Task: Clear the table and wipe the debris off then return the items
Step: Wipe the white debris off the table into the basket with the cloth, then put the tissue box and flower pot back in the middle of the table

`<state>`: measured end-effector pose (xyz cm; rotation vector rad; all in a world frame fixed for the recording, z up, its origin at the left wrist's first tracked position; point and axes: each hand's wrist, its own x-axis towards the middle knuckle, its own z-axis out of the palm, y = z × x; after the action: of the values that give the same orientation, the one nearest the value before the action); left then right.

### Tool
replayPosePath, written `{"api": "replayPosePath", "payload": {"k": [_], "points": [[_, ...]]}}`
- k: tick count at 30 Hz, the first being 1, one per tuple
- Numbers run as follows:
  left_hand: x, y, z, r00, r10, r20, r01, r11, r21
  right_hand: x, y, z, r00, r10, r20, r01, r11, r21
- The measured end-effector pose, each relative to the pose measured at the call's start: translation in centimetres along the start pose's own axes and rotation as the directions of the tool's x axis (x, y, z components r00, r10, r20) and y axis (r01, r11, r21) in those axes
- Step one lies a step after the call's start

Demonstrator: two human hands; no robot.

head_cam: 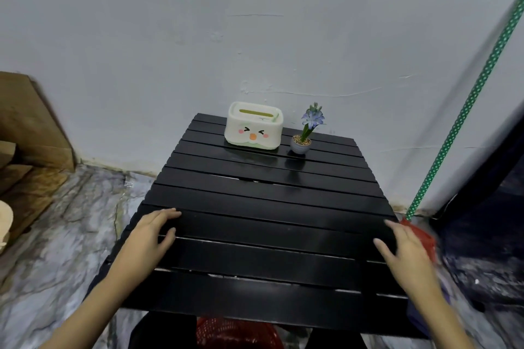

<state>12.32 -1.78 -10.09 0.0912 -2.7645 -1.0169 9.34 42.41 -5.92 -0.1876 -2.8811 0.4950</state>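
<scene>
A black slatted table (261, 207) stands against the pale wall. At its far end sit a white and green tissue box with a cartoon face (253, 129) and, to its right, a small grey pot with a blue flower (302, 142). My left hand (150, 232) rests flat on the table's near left edge, fingers apart, holding nothing. My right hand (408, 252) lies on the near right edge, fingers spread and empty. No debris is plainly visible on the slats.
A broom with a green dotted handle (465, 110) and red head (422, 238) leans against the wall right of the table. A red basket (235, 333) sits under the near edge. Brown wooden boards (28, 136) stand at the left on the marbled floor.
</scene>
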Motion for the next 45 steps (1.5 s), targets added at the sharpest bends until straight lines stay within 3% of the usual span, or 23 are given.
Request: {"api": "replayPosePath", "payload": {"k": [3, 9, 16, 21, 33, 45], "points": [[4.7, 1.4, -0.4, 0.998, 0.048, 0.027, -0.048, 0.999, -0.007, 4.1, -5.2, 1.1, 0.985, -0.141, 0.101, 0.126, 0.982, 0.141], [15.9, 3.7, 0.6, 0.993, 0.1, 0.07, -0.099, 0.995, -0.024, 15.0, -13.5, 5.4, 0.94, -0.28, 0.194, 0.218, 0.932, 0.288], [26.5, 2.6, 3.7, 0.986, 0.035, 0.165, -0.036, 0.999, 0.005, 23.5, -18.3, 11.3, 0.926, -0.278, 0.254, 0.145, 0.886, 0.441], [29.6, 2.2, 5.8, 0.987, 0.067, 0.149, -0.051, 0.993, -0.109, 25.9, -18.6, 14.4, 0.95, -0.26, 0.176, 0.142, 0.856, 0.496], [29.2, 2.9, 6.4, 0.984, 0.165, 0.074, -0.155, 0.98, -0.123, 25.0, -18.5, 14.3, 0.945, -0.317, 0.085, 0.232, 0.829, 0.509], [17.0, 6.4, 5.5, 0.995, 0.094, 0.009, -0.088, 0.957, -0.277, 15.7, -14.4, 7.8, 0.942, -0.314, 0.123, 0.199, 0.813, 0.547]]}}
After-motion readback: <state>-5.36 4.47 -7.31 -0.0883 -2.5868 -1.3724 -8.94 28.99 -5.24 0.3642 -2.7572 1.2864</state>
